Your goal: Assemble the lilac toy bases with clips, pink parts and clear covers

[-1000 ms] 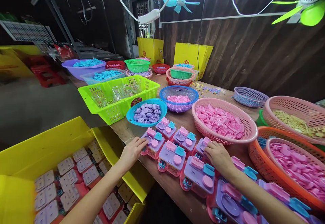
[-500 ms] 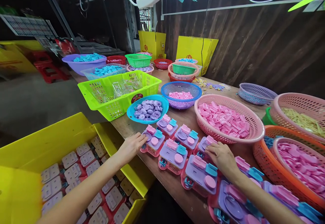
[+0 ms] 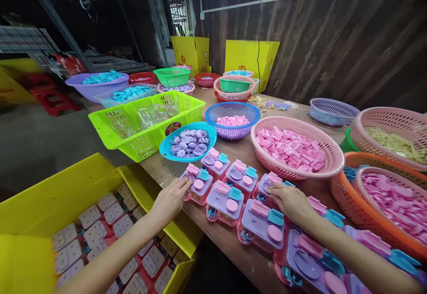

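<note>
Several small toy boxes with purple tops, pink and blue parts and pink bases stand in rows on the table. My left hand (image 3: 171, 196) rests its fingertips on the left edge of the leftmost toy (image 3: 199, 184), at its round purple piece. My right hand (image 3: 288, 199) has its fingers together on the purple top of another toy (image 3: 264, 184), partly hiding it. Between my hands, two nearer toys, one (image 3: 224, 203) and a larger one (image 3: 262, 225), show no round purple piece. A blue bowl (image 3: 164, 148) of purple round pieces sits behind my left hand.
A pink basket (image 3: 337, 165) of pink parts, an orange basket (image 3: 336, 196) and a blue basket (image 3: 255, 122) stand behind the toys. A green crate (image 3: 110, 136) holds clear parts. At the lower left, a yellow box (image 3: 76, 174) contains packed toys.
The view has shifted slightly, so the background sits higher and further left. Both hands remain at the same two toys, my left fingers a little more drawn together.
</note>
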A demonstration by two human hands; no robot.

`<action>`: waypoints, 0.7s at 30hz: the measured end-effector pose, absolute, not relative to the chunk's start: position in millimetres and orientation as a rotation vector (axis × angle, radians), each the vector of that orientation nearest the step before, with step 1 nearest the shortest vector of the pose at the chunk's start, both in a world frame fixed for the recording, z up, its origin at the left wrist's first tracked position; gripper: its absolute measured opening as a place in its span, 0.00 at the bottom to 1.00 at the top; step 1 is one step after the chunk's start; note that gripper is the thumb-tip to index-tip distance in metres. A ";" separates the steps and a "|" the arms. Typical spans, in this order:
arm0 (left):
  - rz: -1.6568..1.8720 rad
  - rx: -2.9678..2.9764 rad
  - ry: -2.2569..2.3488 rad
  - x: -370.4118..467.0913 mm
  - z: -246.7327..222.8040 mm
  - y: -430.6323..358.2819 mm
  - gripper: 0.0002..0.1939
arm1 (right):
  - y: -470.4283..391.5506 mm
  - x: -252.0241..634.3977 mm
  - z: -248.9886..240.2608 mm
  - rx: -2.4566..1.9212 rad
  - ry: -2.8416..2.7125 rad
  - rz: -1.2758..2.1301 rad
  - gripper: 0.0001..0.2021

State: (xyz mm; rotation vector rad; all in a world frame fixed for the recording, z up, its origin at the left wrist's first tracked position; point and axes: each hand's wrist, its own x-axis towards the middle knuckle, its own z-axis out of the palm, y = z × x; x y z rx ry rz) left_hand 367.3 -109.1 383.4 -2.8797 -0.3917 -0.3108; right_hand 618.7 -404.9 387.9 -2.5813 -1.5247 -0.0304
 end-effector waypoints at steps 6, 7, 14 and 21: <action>-0.134 -2.892 -0.616 372.4 383.1 -114.2 0.23 | -397.2 617.9 391.0 -2.689 -1.516 0.060 0.16; -0.110 -2.883 -0.649 373.7 383.2 -116.8 0.24 | -396.4 618.4 391.2 -2.697 -1.524 0.071 0.16; -0.095 -2.952 -0.748 372.7 385.6 -125.2 0.28 | -398.6 623.5 393.2 -2.578 -1.589 0.108 0.15; -0.189 -3.223 -0.723 378.6 427.3 -108.1 0.23 | -401.9 619.6 395.2 -2.542 -1.514 0.151 0.13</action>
